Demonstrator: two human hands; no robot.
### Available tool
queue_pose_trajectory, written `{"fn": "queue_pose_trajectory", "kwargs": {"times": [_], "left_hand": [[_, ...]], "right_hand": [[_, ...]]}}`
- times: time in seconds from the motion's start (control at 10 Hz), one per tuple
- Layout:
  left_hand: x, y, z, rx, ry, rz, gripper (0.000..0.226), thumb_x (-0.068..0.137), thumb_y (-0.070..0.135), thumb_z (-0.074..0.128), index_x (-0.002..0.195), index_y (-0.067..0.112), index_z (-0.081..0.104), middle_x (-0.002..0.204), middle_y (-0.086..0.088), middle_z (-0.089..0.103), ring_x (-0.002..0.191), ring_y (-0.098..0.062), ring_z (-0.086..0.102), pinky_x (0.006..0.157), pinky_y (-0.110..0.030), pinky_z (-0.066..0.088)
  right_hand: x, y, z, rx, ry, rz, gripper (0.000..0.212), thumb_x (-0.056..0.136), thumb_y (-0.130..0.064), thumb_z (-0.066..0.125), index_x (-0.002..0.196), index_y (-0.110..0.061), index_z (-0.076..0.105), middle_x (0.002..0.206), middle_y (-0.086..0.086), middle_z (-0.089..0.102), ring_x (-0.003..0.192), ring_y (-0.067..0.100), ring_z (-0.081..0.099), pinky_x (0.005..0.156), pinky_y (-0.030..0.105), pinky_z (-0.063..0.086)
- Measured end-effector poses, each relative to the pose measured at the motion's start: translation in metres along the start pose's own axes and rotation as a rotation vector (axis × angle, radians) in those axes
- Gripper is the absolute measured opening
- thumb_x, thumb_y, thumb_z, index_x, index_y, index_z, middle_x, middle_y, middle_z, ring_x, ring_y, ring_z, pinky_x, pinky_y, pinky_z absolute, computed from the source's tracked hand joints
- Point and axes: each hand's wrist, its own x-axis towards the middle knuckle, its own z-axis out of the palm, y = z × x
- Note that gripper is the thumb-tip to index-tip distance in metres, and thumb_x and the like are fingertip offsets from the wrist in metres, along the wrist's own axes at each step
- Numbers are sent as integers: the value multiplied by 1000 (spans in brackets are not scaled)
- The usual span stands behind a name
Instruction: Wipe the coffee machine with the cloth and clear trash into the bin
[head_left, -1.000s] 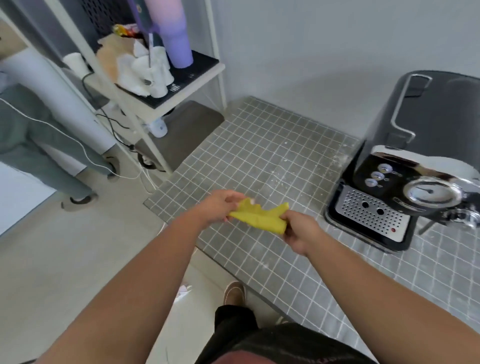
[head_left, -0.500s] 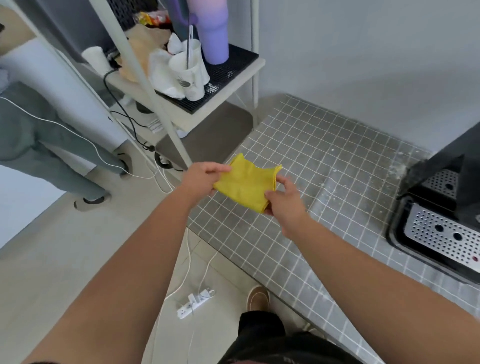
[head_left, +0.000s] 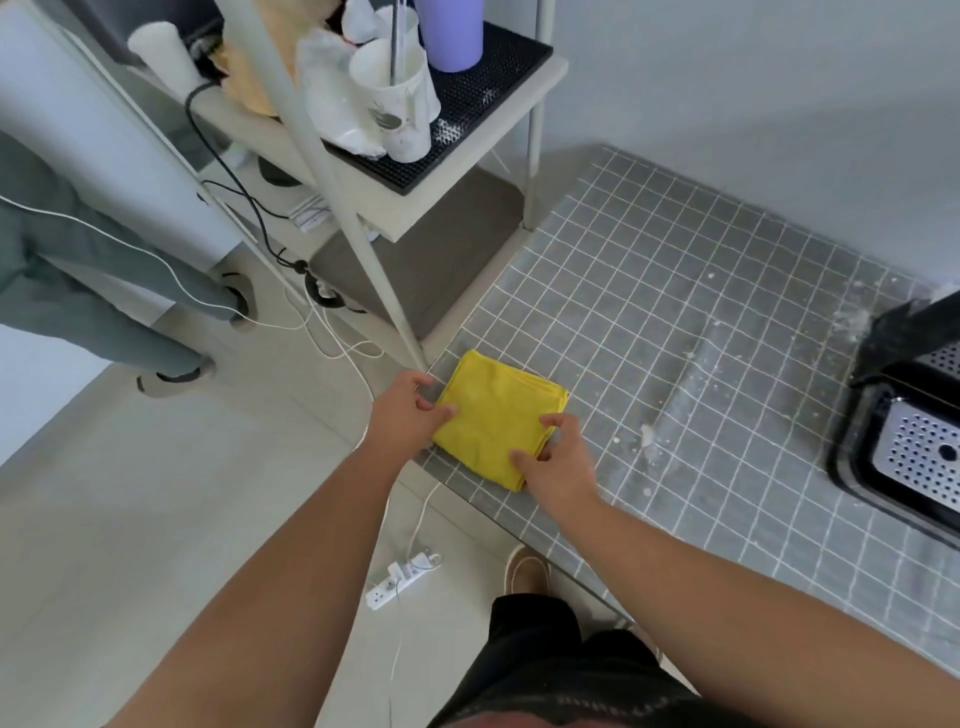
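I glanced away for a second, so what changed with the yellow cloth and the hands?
The folded yellow cloth, held up in the air and being folded a second ago, now lies flat at the corner of the grey tiled counter. The left hand and right hand came down with it. Both hands stay on its edges; white crumbs remain on the counter.

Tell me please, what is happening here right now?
A person has a folded yellow cloth lying at the corner of the tiled counter, with the left hand and the right hand on its edges. The coffee machine stands at the right, not touched. White crumbs lie on the tiles between.
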Motion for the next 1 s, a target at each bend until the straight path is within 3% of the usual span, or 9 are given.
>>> {"fn": "queue_pose_trajectory", "kwargs": {"times": [0.2,0.3,0.4,0.5,0.6,0.7,0.8,1.0], "left_hand": [[3,-9,-4,163,10,74,31,80,28,74,104,17,58,76,0,57,76,-21,60,68,-29,46],[-1,-11,-2,532,58,270,35,84,41,65,112,23,55,104,1,55,96,-24,57,77,-33,45],[-6,-16,10,857,10,560,58,89,54,44,141,30,39,151,5,33,135,-27,32,108,-45,28],[-7,-28,22,989,-107,705,63,95,56,16,153,31,9,162,13,1,149,-24,-4,117,-46,-5],[0,-36,21,1009,-158,684,65,95,59,9,153,32,-5,161,13,-11,148,-22,-15,117,-46,-12],[4,-35,19,1029,-175,722,67,95,59,10,153,30,-2,161,10,-8,148,-23,-13,116,-45,-13],[-1,-31,19,1041,-161,727,68,95,60,9,154,27,3,162,8,-4,149,-24,-11,114,-45,-17],[-18,23,57,952,-215,711,76,87,63,-7,153,24,-6,159,10,-16,147,-21,-20,115,-44,-17]], "right_hand": [[-4,-4,4,9,-28,77,24,81,-19,72,95,-26,54,79,7,59,60,23,68,54,34,59],[-4,-2,-5,-442,27,-144,31,82,-35,67,110,-30,54,101,-1,55,89,20,60,72,32,52],[0,3,-12,-842,124,-366,69,83,-56,56,143,-30,33,143,3,34,130,26,34,108,39,28],[7,10,-13,-994,6,-367,90,85,-72,35,153,-26,-3,161,1,-14,148,28,-10,117,48,-7],[11,20,-14,-1047,-83,-349,90,82,-78,16,149,-30,-21,154,-6,-34,141,24,-33,109,55,-23],[12,20,-15,-1047,-115,-310,89,81,-79,12,146,-32,-27,150,-8,-40,137,23,-39,107,59,-24],[6,16,-19,-1018,-132,-304,86,86,-75,16,147,-31,-25,151,-7,-40,136,23,-40,108,60,-23],[-14,26,-58,-872,77,-273,70,96,-59,23,152,-30,-7,158,-5,-25,142,19,-29,112,52,-17]]}}
